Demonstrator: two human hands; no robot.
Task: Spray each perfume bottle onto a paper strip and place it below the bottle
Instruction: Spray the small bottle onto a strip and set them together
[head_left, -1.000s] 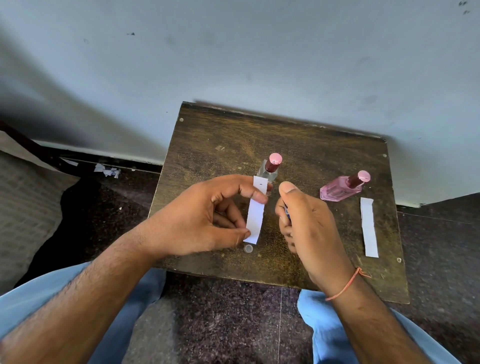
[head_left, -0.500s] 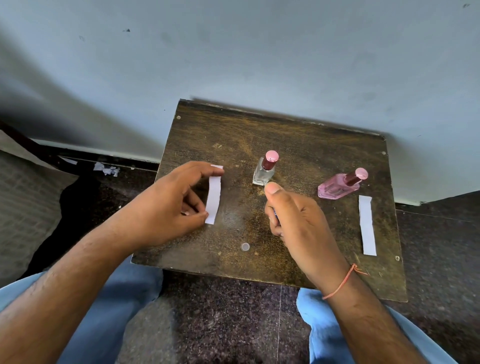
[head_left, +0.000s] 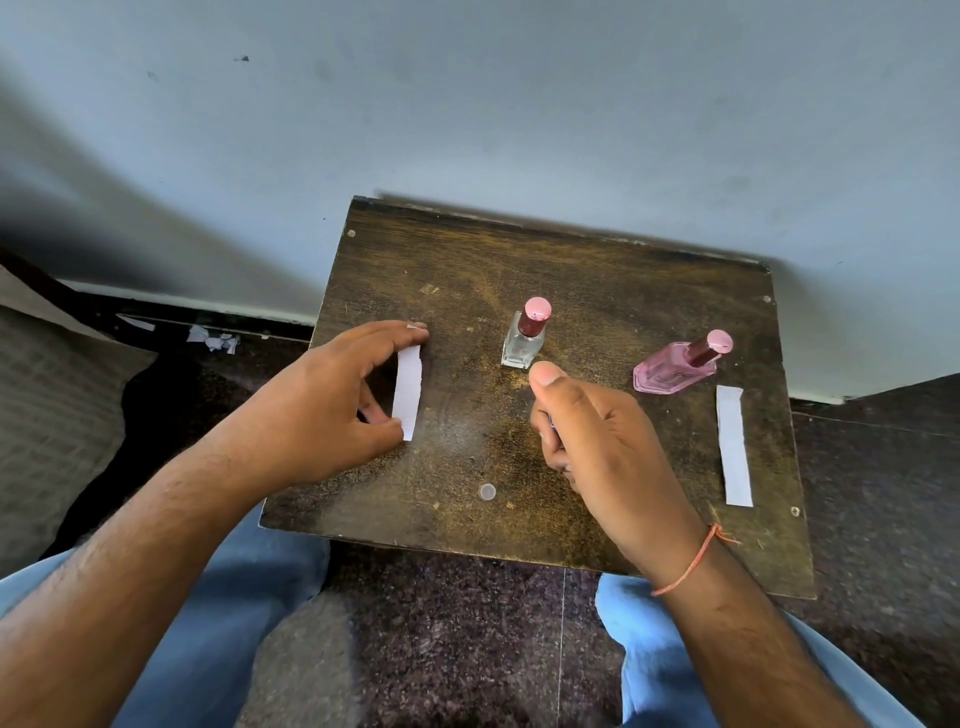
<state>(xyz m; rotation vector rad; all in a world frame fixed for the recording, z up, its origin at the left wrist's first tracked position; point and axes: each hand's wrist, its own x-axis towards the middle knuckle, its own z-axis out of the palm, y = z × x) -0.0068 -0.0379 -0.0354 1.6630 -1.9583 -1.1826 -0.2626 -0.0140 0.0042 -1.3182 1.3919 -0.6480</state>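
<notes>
My left hand pinches a white paper strip by its two ends, low over the left part of the wooden table. My right hand is closed around a small bottle that is almost fully hidden; only a bluish bit shows between the fingers, with the thumb on top. A clear square perfume bottle with a dark red, pink-topped cap stands mid-table just beyond that thumb. A pink perfume bottle stands at the right, and a second paper strip lies flat in front of it.
A small round clear cap lies on the table between my hands. The table stands against a pale wall. Torn paper scraps lie on the dark floor at the left. My knees in blue trousers are under the near edge.
My left hand has carried the strip from the table's middle to its left side and lowered it. My right hand has stayed closed around the small bottle and shifted slightly forward.
</notes>
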